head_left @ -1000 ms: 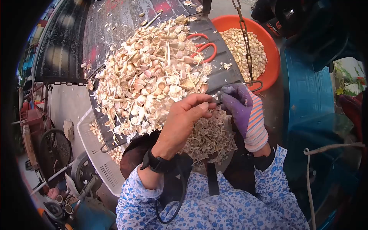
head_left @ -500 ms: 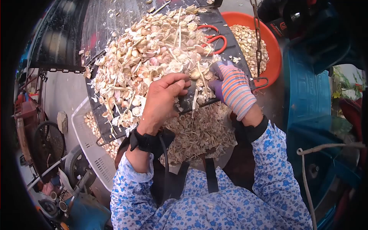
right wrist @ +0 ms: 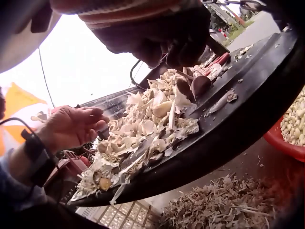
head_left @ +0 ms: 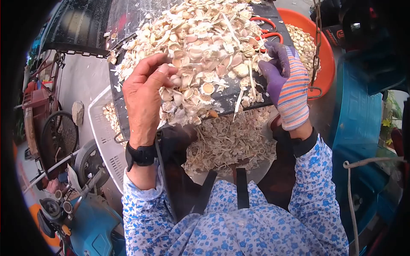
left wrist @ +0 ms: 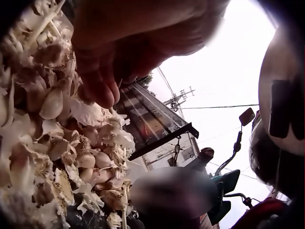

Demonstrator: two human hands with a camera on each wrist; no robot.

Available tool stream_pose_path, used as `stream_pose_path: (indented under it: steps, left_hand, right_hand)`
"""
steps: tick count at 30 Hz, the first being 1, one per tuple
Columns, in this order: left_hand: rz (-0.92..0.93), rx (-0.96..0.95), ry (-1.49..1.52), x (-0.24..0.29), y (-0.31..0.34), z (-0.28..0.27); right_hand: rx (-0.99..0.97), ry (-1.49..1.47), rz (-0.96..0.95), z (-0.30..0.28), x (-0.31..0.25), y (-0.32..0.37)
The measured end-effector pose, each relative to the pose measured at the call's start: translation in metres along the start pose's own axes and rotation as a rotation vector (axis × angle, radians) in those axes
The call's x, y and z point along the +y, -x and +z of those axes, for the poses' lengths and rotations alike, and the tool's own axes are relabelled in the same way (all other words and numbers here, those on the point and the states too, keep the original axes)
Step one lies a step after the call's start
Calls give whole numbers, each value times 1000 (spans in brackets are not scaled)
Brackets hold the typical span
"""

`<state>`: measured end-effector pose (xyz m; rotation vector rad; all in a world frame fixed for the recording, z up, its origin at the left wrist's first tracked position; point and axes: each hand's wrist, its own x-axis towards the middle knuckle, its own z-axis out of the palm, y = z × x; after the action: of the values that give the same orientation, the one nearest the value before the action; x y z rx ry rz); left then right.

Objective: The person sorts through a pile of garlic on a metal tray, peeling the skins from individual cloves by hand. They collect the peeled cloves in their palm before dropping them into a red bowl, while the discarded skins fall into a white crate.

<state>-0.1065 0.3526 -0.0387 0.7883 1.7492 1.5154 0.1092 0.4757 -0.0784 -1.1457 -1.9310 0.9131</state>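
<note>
Now farther apart: bare left hand (head_left: 144, 96), loosely curled, released; gloved right hand (head_left: 291, 88), bent, too shadowed to tell any grasp. Leaves garlic heap (head_left: 200, 55) reachable between.

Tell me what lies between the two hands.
Between the left hand and the right hand lies part of the heap of garlic cloves and skins, on the black board; the head view shows it.
</note>
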Motion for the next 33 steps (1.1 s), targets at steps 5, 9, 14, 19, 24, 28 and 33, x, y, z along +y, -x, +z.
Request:
stream_pose_path:
  steps: [5,9,14,19,24,28,33]
  left_hand:
    - [28,-62,-395,-29,67,-6]
    - [186,-72,-703,-47,83,4]
    - [212,-28,-715,-59,82,2]
    - [254,-64,-700,-57,90,13]
    - [251,-124,-762,-57,101,15]
    - [355,-238,-708,-58,97,11]
    - [169,71,-552,-51,88,10]
  right_hand:
    - [-198,-56,-118,0,-21,22]
    - [-467,163,-373,13,-26,54]
    - [-512,432,-523,37,-31,66]
    - [-823,538,-614,43,-35,65]
    - [-717,323,-505,31,-28,53]
    - [-542,341,-567,52,-29,49]
    - [-474,310,-461,55,-45,42]
